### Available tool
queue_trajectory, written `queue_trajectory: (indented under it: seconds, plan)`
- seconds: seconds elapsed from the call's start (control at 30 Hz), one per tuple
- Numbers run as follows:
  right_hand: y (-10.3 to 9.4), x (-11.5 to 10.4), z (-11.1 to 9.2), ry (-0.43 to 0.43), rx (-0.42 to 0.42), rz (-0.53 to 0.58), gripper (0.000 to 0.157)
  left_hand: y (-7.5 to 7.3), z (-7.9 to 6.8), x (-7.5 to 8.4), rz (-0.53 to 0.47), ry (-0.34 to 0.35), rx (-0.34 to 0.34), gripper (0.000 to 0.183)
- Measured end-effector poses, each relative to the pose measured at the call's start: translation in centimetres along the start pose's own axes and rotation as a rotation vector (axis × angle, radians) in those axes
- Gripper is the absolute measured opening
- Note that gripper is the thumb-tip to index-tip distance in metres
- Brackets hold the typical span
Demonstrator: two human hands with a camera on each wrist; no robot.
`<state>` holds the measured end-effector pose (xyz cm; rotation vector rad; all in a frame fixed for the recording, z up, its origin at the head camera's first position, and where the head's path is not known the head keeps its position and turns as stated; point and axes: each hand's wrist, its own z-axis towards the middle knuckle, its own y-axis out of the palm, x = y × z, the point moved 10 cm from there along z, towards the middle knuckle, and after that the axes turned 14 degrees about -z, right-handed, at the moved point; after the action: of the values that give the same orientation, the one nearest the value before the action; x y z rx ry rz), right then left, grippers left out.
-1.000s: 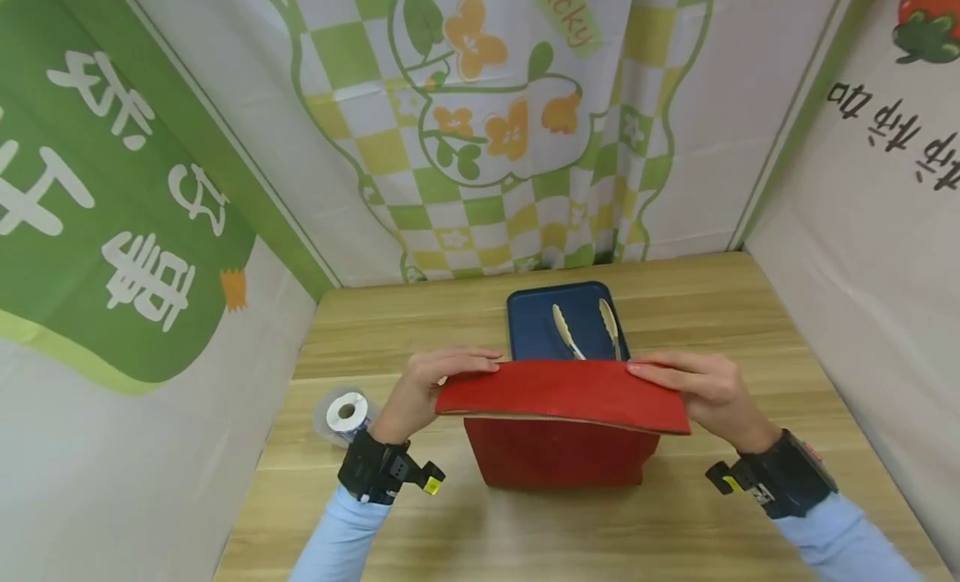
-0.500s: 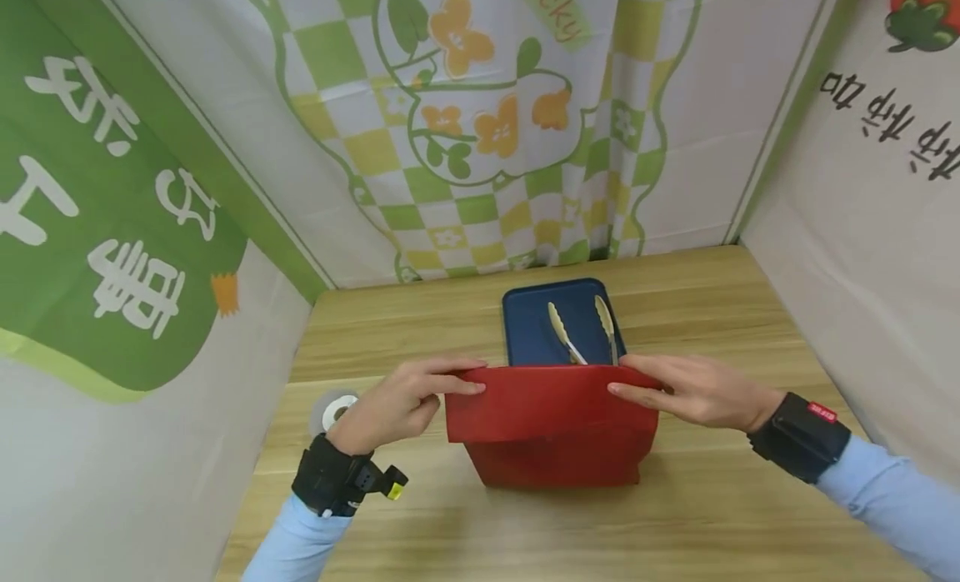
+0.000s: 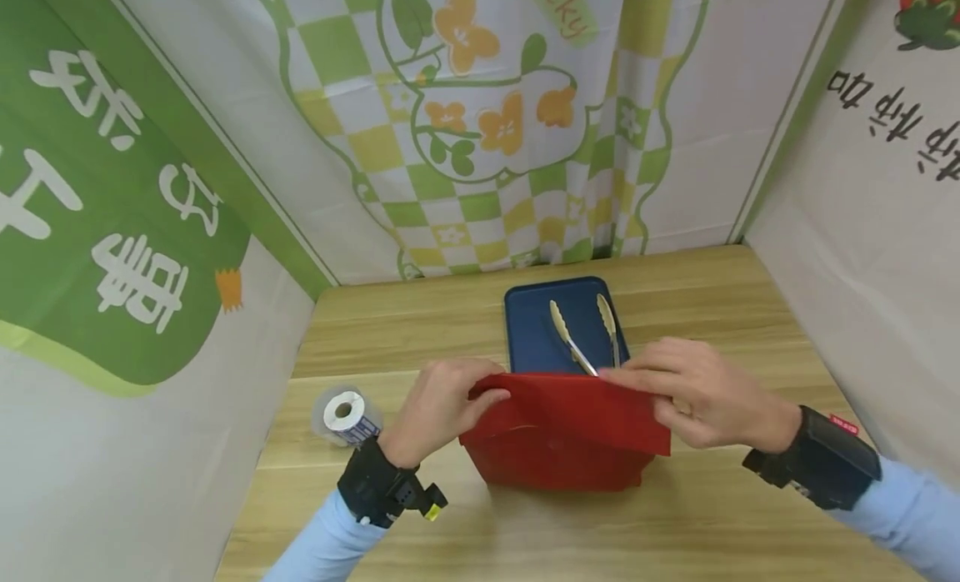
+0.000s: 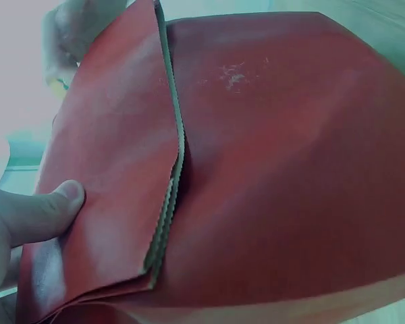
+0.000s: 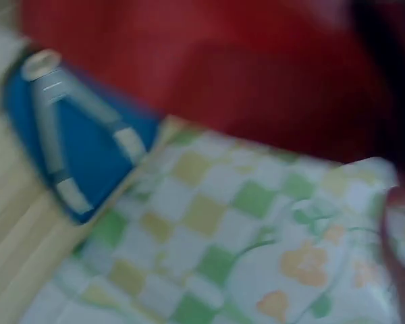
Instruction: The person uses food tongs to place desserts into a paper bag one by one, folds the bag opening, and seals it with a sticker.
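A red paper bag (image 3: 555,465) stands on the wooden table, its top folded over toward the front. My left hand (image 3: 442,407) pinches the left end of the fold. In the left wrist view its thumb (image 4: 44,212) presses on the folded flap (image 4: 121,121), whose cut edge is zigzag. At the other end, my right hand (image 3: 705,394) grips the top edge, fingers pointing inward along it. The bag's red side (image 5: 155,74) is blurred in the right wrist view. What the bag contains is hidden.
Behind the bag lies a blue tray (image 3: 528,328) with metal tongs (image 3: 573,344), partly covered by the bag. A roll of labels (image 3: 348,415) stands left of my left hand. A checked curtain (image 3: 480,207) hangs at the table's back edge, with printed walls on both sides.
Both hands keep to the bag's top. The fold, level a second ago, hangs down over the front now. My left thumb has come onto the front, and my right fingers have slid inward along the edge.
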<state>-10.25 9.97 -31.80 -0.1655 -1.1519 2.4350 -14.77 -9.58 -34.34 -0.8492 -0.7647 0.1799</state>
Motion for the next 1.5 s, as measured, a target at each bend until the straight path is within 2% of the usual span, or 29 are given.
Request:
queue_trajectory:
  seconds: [0.13,0.17,0.23,0.33,0.4,0.53,0.6,0.8,0.87,1.0,1.07,1.17,1.3,1.4,1.5]
  plan:
    - [2.1,1.0,0.9,0.266,-0.25,-0.091,0.036,-0.4,-0.5,-0.1,-0.027,-0.008,0.033,0.017]
    - [2.3,1.1,1.0,0.306,-0.273,-0.093,0.03,-0.5,-0.6,-0.3,-0.042,-0.02,0.034,0.017]
    - [2.4,1.2,1.0,0.338,-0.263,-0.11,0.012,-0.5,-1.0,-0.8,-0.077,-0.044,0.028,0.017]
    - [2.1,1.0,0.8,0.322,-0.19,-0.138,0.009,-0.7,-1.6,-1.4,-0.11,-0.074,0.04,0.016]
    - [1.8,0.8,0.6,0.293,-0.136,-0.173,0.009,-0.9,-1.9,-1.4,-0.109,-0.066,0.053,0.014]
    - [1.1,0.6,-0.1,0.256,-0.056,-0.255,0.036,-1.1,-2.1,-1.1,-0.083,-0.016,0.079,0.014]
    - [1.0,0.5,-0.5,0.252,-0.049,-0.273,0.042,-1.0,-2.0,-1.0,-0.087,-0.005,0.076,0.015]
    - [0.0,0.7,-1.7,0.299,-0.065,-0.217,0.035,-0.6,-2.1,-1.5,-0.152,-0.057,0.04,0.017]
    - [-0.4,0.7,-1.9,0.308,-0.059,-0.219,0.041,-0.7,-2.1,-1.3,-0.139,-0.029,0.045,0.018]
    - [-0.7,0.5,-1.9,0.298,-0.034,-0.241,0.054,-1.7,-2.2,-0.6,-0.079,0.083,0.102,0.019]
    - [-0.6,0.5,-1.7,0.296,-0.017,-0.23,0.058,-2.2,-2.2,-0.5,-0.074,0.103,0.115,0.02]
    - [-0.5,0.6,-1.6,0.291,-0.008,-0.203,0.059,-2.5,-2.4,-1.1,-0.132,0.061,0.078,0.022]
    - [-0.1,0.5,-1.3,0.305,-0.07,-0.159,0.029,-2.7,-3.1,-1.9,-0.21,-0.027,0.03,0.023]
    - [-0.2,0.2,-0.6,0.317,-0.137,-0.148,0.033,-3.0,-3.8,-2.0,-0.21,-0.058,0.021,0.028]
    - [-0.8,-0.2,0.5,0.306,-0.156,-0.145,0.033,-3.5,-4.7,-2.1,-0.199,-0.091,0.029,0.035]
